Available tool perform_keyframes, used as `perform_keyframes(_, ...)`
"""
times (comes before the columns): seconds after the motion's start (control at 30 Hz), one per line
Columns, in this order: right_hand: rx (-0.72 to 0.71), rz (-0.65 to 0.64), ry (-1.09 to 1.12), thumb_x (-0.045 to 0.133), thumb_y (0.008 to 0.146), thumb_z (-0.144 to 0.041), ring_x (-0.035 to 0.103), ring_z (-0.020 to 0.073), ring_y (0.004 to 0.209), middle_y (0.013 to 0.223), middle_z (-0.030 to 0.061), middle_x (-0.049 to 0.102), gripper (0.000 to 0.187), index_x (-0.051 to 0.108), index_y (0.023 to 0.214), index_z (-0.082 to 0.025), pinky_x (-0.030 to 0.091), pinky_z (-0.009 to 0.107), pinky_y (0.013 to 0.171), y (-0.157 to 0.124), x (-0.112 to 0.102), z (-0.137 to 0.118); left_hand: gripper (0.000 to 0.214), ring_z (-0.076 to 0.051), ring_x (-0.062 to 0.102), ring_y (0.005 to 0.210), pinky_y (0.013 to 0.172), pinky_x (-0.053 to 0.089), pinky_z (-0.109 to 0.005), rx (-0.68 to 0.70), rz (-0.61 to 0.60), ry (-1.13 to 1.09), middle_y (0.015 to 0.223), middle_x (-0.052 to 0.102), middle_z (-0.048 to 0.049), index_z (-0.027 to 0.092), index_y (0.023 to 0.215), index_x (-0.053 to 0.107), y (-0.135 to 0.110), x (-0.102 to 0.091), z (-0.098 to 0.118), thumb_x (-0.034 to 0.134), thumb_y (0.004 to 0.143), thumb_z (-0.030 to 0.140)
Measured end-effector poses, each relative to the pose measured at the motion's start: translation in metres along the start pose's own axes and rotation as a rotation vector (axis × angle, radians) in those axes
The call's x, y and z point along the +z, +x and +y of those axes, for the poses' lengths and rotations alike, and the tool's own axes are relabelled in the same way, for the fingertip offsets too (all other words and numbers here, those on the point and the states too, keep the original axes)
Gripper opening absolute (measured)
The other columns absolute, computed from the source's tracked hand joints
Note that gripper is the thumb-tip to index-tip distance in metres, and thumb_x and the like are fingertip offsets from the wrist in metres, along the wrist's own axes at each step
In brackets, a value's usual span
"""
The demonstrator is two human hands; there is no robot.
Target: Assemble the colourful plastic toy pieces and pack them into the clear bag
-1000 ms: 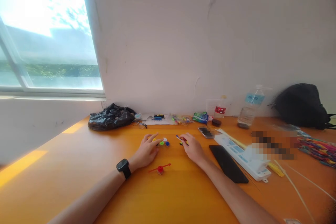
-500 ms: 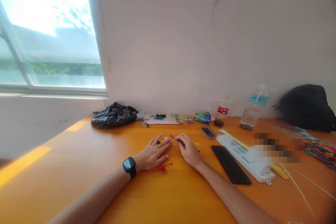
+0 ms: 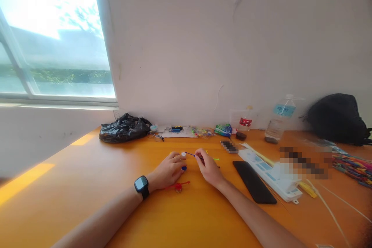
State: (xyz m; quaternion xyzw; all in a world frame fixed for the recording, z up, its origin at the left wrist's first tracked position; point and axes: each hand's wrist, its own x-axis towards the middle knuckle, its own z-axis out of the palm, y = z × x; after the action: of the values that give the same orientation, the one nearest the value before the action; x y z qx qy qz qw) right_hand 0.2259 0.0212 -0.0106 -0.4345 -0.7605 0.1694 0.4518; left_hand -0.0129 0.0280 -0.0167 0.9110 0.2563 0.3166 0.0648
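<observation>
My right hand (image 3: 210,167) pinches a thin blue stick (image 3: 190,154), which points left from the fingertips. In the earlier picture this stick shows an arrow-shaped tip. Curled on the tabletop, my left hand (image 3: 169,169) has a small blue round piece (image 3: 184,168) at its fingertips. A white round piece (image 3: 183,154) lies just beyond those fingers. Close below the left hand is a red arrow-tipped stick (image 3: 184,183) with a red round piece (image 3: 178,188) beside it. Green stick ends (image 3: 216,159) and a dark tip (image 3: 219,167) show past my right hand.
On the wooden table (image 3: 162,217), a black slab (image 3: 254,182) and a white power strip (image 3: 269,174) lie to the right. Along the wall are a black plastic bag (image 3: 124,128), glasses (image 3: 157,137), a water bottle (image 3: 277,122) and a dark backpack (image 3: 338,120).
My left hand has gone from spread flat to curled, exposing the blue round piece. My right hand has shifted slightly right, and the blue stick now lies nearly level beside the white piece.
</observation>
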Motion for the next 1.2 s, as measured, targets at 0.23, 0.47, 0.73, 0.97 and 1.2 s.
perform_keyframes(0.23,0.067,0.068,0.158,0.046,0.099,-0.037,0.063,0.022,0.088,0.094,0.005,0.065,0.018,0.057,0.099,-0.023,0.052,0.037,0.083,0.001,-0.001,-0.01,0.011,-0.02,0.064,0.087,0.08,0.051,-0.032,-0.255,0.075,-0.244,0.094,0.071,-0.0056,0.022,0.096,0.068,-0.004,0.0,0.004,0.068,0.088,0.028)
perform_keyframes(0.47,0.06,-0.026,0.411,0.063,0.093,-0.038,0.069,0.0212,0.099,0.104,0.0068,0.07,0.019,0.063,0.104,-0.022,0.055,0.037,0.095,-0.003,0.008,-0.021,0.036,-0.017,0.067,0.08,0.072,0.051,-0.027,-0.424,0.1,-0.63,0.094,0.073,-0.0077,0.015,0.111,0.072,-0.001,-0.006,0.007,0.077,0.084,0.038)
perform_keyframes(0.73,-0.014,-0.118,0.228,0.064,0.094,-0.031,0.067,0.0213,0.101,0.107,0.0075,0.069,0.012,0.072,0.091,-0.022,0.056,0.033,0.088,-0.01,0.009,-0.029,0.044,-0.024,0.071,0.094,0.088,0.056,-0.036,-0.467,0.117,-0.855,0.102,0.077,-0.0126,0.012,0.102,0.077,0.002,-0.011,0.009,0.085,0.077,0.047)
perform_keyframes(0.97,-0.044,-0.114,0.128,0.058,0.096,-0.025,0.064,0.0178,0.078,0.087,0.0021,0.07,0.013,0.069,0.091,-0.022,0.049,0.03,0.072,-0.01,0.01,-0.027,0.042,-0.025,0.072,0.092,0.087,0.056,-0.035,-0.431,0.105,-0.805,0.102,0.078,-0.0123,0.013,0.102,0.078,0.002,-0.01,0.01,0.081,0.081,0.049)
perform_keyframes(1.2,-0.072,-0.148,0.023,0.055,0.096,-0.024,0.058,0.0169,0.073,0.084,0.0017,0.066,0.013,0.067,0.092,-0.022,0.045,0.029,0.068,-0.012,0.007,-0.03,0.041,-0.024,0.071,0.088,0.08,0.054,-0.032,-0.411,0.117,-0.737,0.098,0.078,-0.0124,0.013,0.099,0.078,0.001,-0.01,0.011,0.079,0.082,0.05)
